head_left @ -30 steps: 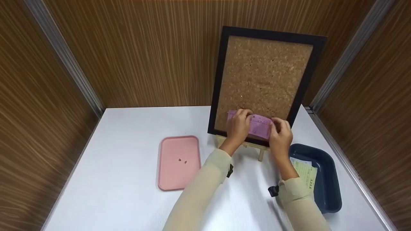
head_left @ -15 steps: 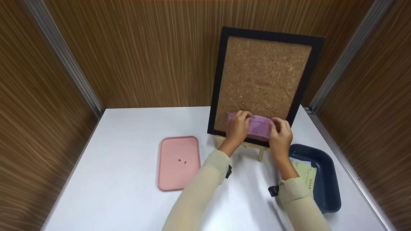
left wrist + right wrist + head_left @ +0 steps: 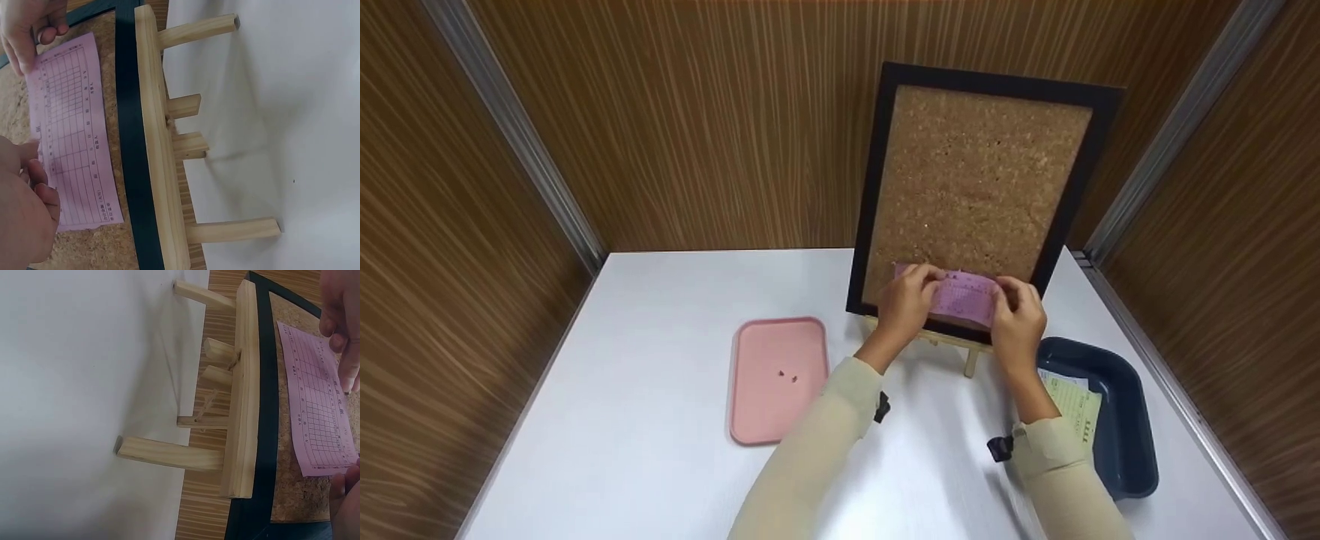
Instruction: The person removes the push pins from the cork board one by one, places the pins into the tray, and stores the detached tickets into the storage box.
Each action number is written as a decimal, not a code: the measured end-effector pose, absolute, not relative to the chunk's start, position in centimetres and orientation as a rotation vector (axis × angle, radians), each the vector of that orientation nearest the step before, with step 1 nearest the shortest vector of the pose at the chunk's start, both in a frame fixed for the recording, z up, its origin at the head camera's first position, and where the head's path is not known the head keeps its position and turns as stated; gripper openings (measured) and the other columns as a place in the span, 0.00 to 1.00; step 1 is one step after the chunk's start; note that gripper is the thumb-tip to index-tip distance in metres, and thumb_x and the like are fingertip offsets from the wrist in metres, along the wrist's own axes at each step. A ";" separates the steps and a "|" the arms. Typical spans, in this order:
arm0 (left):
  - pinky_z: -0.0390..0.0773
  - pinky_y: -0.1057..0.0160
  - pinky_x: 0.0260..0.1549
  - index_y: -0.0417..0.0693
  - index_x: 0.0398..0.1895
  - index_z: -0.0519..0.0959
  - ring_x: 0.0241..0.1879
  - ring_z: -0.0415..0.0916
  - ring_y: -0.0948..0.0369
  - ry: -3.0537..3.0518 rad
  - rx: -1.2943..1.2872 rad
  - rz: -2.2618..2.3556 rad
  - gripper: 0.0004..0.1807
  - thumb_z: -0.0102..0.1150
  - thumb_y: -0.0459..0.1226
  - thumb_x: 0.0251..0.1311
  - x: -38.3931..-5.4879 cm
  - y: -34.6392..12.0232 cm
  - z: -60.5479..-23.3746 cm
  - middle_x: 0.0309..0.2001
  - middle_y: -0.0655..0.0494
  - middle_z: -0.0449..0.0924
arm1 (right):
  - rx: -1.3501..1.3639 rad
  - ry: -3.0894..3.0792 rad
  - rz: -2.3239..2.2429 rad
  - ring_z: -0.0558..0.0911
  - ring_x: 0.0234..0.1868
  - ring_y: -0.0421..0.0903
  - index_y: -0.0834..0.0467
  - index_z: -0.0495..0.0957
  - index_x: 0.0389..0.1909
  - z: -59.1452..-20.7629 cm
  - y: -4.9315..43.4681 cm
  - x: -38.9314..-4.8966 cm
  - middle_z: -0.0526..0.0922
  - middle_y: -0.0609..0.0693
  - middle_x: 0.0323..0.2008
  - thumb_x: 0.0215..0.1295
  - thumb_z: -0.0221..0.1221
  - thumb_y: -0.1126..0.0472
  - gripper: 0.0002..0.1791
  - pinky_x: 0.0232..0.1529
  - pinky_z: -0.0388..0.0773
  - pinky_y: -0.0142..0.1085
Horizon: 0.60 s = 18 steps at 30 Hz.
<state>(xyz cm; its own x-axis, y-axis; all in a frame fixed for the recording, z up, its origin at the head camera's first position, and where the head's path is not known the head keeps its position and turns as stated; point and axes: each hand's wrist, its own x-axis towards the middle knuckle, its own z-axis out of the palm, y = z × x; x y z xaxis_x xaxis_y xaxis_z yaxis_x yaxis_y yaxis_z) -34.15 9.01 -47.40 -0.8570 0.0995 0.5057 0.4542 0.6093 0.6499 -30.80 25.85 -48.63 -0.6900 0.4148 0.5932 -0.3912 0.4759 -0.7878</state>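
A pink printed slip lies against the lower part of a cork board in a black frame. The left hand is at the slip's upper edge, left of its middle. In the right wrist view, its thumb and finger meet on a small dark pin at that edge. By the slip's upper right corner, the right hand pinches the paper; the left wrist view shows that hand with its thumb over the corner. Part of the slip is hidden behind the left hand.
A wooden easel holds the board up on the white table. Left of the hands lies a pink tray with two small dark pieces. Under the right forearm stands a dark blue bin holding yellow-green and white slips.
The left hand has shifted slightly left and down along the slip, uncovering a little more of it. The right hand stays at the corner.
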 end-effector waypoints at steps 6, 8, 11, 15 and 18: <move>0.78 0.65 0.40 0.53 0.41 0.84 0.41 0.81 0.65 -2.375 -0.416 -1.230 0.04 0.63 0.39 0.67 -33.2 7.1 -47.4 0.45 0.60 0.85 | -0.025 -1.908 1.356 0.73 0.35 0.37 0.69 0.82 0.45 -48.4 26.0 -30.3 0.79 0.57 0.37 0.69 0.62 0.67 0.09 0.38 0.67 0.26; 0.77 0.65 0.37 0.53 0.41 0.84 0.37 0.81 0.65 -2.366 -0.399 -1.228 0.04 0.64 0.39 0.67 -32.8 6.3 -47.4 0.42 0.60 0.85 | -0.033 -1.898 1.363 0.72 0.35 0.36 0.69 0.82 0.45 -48.4 26.1 -30.0 0.79 0.56 0.36 0.69 0.62 0.68 0.09 0.36 0.67 0.26; 0.76 0.64 0.34 0.54 0.40 0.85 0.35 0.79 0.66 -2.348 -0.384 -1.239 0.03 0.65 0.40 0.66 -32.2 5.2 -47.5 0.40 0.61 0.85 | -0.048 -1.876 1.369 0.71 0.34 0.36 0.69 0.82 0.45 -48.1 26.1 -29.4 0.79 0.57 0.36 0.69 0.61 0.69 0.09 0.35 0.66 0.25; 0.76 0.63 0.35 0.55 0.39 0.84 0.36 0.79 0.67 -2.337 -0.351 -1.268 0.03 0.65 0.41 0.65 -31.4 3.6 -47.7 0.40 0.62 0.84 | -0.055 -1.845 1.419 0.73 0.35 0.39 0.73 0.80 0.46 -46.7 25.5 -27.6 0.79 0.61 0.39 0.69 0.59 0.72 0.09 0.36 0.68 0.25; 0.76 0.63 0.35 0.56 0.39 0.84 0.36 0.79 0.67 -2.343 -0.310 -1.306 0.03 0.64 0.42 0.66 -30.7 2.2 -47.8 0.39 0.63 0.83 | -0.081 -1.847 1.454 0.74 0.36 0.39 0.73 0.79 0.48 -45.7 25.2 -26.0 0.79 0.59 0.41 0.70 0.58 0.71 0.11 0.35 0.69 0.23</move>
